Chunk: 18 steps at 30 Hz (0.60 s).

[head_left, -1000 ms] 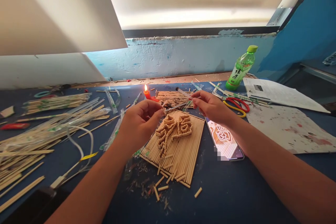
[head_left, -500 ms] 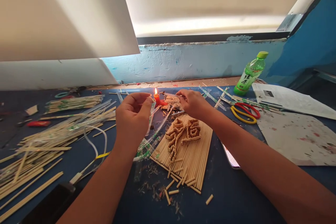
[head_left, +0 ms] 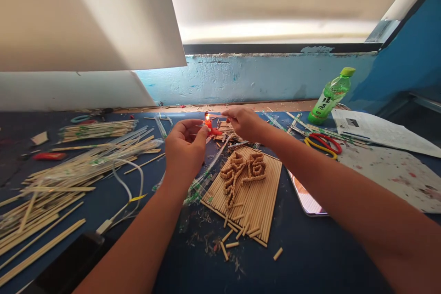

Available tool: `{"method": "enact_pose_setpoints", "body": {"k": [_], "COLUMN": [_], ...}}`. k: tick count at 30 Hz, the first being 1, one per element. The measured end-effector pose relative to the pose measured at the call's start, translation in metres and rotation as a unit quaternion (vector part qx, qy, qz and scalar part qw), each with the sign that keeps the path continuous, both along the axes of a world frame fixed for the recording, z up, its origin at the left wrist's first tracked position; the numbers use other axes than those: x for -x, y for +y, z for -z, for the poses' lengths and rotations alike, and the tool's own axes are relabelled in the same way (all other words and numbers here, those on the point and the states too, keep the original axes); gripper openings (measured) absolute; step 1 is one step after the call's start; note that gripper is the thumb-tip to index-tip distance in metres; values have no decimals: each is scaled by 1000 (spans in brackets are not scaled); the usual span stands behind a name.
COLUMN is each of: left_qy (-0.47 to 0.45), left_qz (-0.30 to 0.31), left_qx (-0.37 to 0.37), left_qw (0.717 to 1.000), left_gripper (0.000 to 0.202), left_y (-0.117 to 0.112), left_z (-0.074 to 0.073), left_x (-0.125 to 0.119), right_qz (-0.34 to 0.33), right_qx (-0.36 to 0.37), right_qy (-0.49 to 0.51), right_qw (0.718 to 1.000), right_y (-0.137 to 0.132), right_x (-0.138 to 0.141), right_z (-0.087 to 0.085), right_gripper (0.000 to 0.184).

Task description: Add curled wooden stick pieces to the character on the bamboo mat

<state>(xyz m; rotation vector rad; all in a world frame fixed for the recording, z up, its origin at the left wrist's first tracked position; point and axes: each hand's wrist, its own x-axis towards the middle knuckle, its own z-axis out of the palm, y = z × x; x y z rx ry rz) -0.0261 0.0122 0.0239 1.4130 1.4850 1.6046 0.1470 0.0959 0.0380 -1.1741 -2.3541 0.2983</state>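
A lit red candle [head_left: 209, 124] stands on the far part of the table, red wax spread at its base. My right hand [head_left: 243, 123] is closed on a thin pale stick [head_left: 216, 115], whose dark far tip lies at the flame. Beside the candle, on its left, my left hand [head_left: 188, 144] has thumb and forefinger pinched together; what they hold is too small to make out. Nearer me lies a flat panel of wooden sticks [head_left: 263, 202]. On it stands a raised character shape [head_left: 244, 172] built from short stick pieces, with several loose pieces at the near edge.
Bundles of wooden sticks [head_left: 51, 202] and a white cable [head_left: 119, 202] lie left. On the right are scissors [head_left: 324, 144] with red and yellow handles, a phone [head_left: 306, 197], a green tea bottle [head_left: 330, 96] and papers [head_left: 389, 133]. Plastic wrappers [head_left: 198, 188] lie left of the panel.
My right hand has moved left, bringing the pale stick's tip to the flame. My left hand has shifted slightly right, closer to the candle. The view has shifted a little.
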Motion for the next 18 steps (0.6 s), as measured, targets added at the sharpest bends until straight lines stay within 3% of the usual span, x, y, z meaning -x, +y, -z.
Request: {"method": "enact_pose_setpoints", "body": {"k": [8,18], "left_qy": [14,5], "left_qz": [7,-2], "left_qx": [7,-4], "left_qw": [1000,1000], "left_gripper": [24,20], "left_y": [1,2], "left_z": [4,2], "left_x": [-1,0], "right_qz": [3,6], "right_qx": [20,14], "right_qy": [-80,-81], "right_qw": [997,997], "right_y": [10,11], "right_x": [-7,-4], "right_z": [-25,-27], "right_gripper": [39,39]}}
